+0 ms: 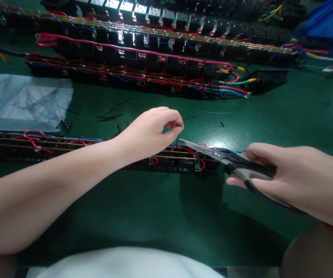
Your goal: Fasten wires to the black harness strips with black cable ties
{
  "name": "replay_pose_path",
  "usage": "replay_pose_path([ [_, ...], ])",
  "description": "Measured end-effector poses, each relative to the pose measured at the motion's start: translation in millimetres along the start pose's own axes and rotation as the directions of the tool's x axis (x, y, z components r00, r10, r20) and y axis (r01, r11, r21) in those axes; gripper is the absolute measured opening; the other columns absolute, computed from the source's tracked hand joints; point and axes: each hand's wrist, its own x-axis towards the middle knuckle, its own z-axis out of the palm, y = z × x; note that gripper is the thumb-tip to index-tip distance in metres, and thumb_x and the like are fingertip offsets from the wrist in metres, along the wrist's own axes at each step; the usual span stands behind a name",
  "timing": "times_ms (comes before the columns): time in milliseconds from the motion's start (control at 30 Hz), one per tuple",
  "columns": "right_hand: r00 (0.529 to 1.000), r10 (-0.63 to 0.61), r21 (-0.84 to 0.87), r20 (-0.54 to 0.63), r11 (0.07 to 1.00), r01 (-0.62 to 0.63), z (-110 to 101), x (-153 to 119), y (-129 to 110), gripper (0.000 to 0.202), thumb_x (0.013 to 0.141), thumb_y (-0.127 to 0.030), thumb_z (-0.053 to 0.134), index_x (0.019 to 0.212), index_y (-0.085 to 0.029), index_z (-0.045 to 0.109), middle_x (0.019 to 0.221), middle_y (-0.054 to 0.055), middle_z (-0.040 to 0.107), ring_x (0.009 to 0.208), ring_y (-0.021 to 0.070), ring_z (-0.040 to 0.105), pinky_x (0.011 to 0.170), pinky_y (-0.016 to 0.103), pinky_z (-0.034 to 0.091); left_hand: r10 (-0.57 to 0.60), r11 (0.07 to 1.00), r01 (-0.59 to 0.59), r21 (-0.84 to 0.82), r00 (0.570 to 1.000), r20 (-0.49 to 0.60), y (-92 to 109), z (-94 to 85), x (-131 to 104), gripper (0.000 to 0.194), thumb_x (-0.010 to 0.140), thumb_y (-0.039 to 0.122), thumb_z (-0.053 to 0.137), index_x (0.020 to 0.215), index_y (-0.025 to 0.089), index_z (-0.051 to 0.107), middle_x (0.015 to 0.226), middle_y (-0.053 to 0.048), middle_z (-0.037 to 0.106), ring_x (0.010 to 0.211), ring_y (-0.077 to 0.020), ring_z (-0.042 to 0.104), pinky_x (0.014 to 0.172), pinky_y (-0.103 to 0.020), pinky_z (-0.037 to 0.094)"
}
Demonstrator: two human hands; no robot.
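My left hand (pixel 157 131) is over the long wired strip (pixel 180 156) nearest me, thumb and forefinger pinched together. What they hold is too small to make out; a thin dark end shows just below the fingertips. My right hand (pixel 296 173) grips a pair of scissors (pixel 221 156) with grey and black handles. Their blades look nearly closed, and the tip reaches just under my left fingertips, above the strip. Brass-coloured rods and red and blue wires run along this strip; my left forearm hides part of it.
A plastic bag (pixel 27 102) of thin black cable ties lies at left. Loose black ties (pixel 108 117) are scattered on the green table (pixel 131 216). Farther back lie a wired strip with a thick red cable (pixel 143 51) and rows of black relay-like blocks (pixel 154 15). Something blue (pixel 328 27) stands far right.
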Motion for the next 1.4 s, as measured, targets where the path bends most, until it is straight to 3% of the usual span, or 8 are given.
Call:
replay_pose_path([
  [367, 1.000, 0.014, 0.023, 0.020, 1.000, -0.015, -3.2, 0.9, 1.6, 0.053, 0.069, -0.082, 0.053, 0.078, -0.031, 0.062, 0.064, 0.000, 0.066, 0.053, 0.0220, 0.057, 0.051, 0.035, 0.037, 0.077, 0.997, -0.078, -0.015, 0.995, -0.064, -4.1, 2.4, -0.8, 0.011, 0.086, 0.016, 0.062, 0.087, 0.018, 0.073, 0.089, -0.002, 0.065, 0.077, -0.0123, 0.057, 0.077, -0.027, 0.049],
  [500, 0.999, -0.039, 0.032, -0.004, 0.999, 0.039, -1.5, -0.1, 2.4, 0.049, 0.071, -0.078, 0.058, 0.079, -0.030, 0.062, 0.063, 0.000, 0.066, 0.050, 0.0212, 0.054, 0.050, 0.034, 0.034, 0.075, 0.997, -0.076, -0.017, 0.994, -0.074, -3.0, 1.7, -1.0, 0.008, 0.086, 0.016, 0.062, 0.084, 0.018, 0.070, 0.087, -0.002, 0.065, 0.077, -0.0133, 0.056, 0.075, -0.028, 0.049],
  [667, 0.991, -0.126, 0.077, -0.043, 0.989, 0.129, 1.1, 1.1, -1.9, 0.047, 0.076, -0.075, 0.057, 0.082, -0.029, 0.062, 0.063, 0.001, 0.066, 0.049, 0.0212, 0.055, 0.048, 0.033, 0.032, 0.083, 0.996, -0.084, -0.011, 0.994, -0.072, -1.7, 1.3, -1.2, 0.008, 0.085, 0.014, 0.061, 0.083, 0.018, 0.067, 0.085, -0.001, 0.064, 0.078, -0.0138, 0.056, 0.075, -0.028, 0.048],
  [800, 0.993, -0.111, 0.082, -0.037, 0.990, 0.114, 0.0, 1.8, -6.7, 0.045, 0.076, -0.073, 0.059, 0.083, -0.029, 0.061, 0.064, 0.001, 0.066, 0.050, 0.0213, 0.057, 0.049, 0.032, 0.033, 0.084, 0.996, -0.086, -0.018, 0.994, -0.070, -2.3, 1.5, -1.2, 0.009, 0.084, 0.012, 0.061, 0.082, 0.018, 0.067, 0.084, 0.000, 0.063, 0.077, -0.0132, 0.056, 0.074, -0.027, 0.046],
  [1033, 0.998, -0.055, -0.052, -0.019, 0.997, 0.054, -4.2, 2.8, -13.1, 0.024, 0.076, -0.054, 0.064, 0.076, -0.030, 0.061, 0.058, -0.002, 0.062, 0.050, 0.0203, 0.052, 0.051, 0.031, 0.028, 0.075, 0.997, -0.076, -0.031, 0.997, -0.032, -2.3, 0.6, -0.1, 0.009, 0.085, 0.014, 0.058, 0.083, 0.018, 0.066, 0.083, 0.000, 0.063, 0.078, -0.0134, 0.057, 0.073, -0.026, 0.045],
  [1400, 0.992, -0.119, 0.005, -0.040, 0.993, 0.119, 1.2, 9.8, -2.3, 0.021, 0.075, -0.052, 0.059, 0.080, -0.034, 0.068, 0.055, -0.002, 0.061, 0.047, 0.0198, 0.050, 0.050, 0.031, 0.029, 0.040, 0.999, -0.040, -0.003, 0.999, -0.009, -1.0, 0.3, 0.2, 0.010, 0.088, 0.017, 0.058, 0.085, 0.017, 0.067, 0.085, -0.001, 0.066, 0.078, -0.0135, 0.059, 0.074, -0.026, 0.047],
])
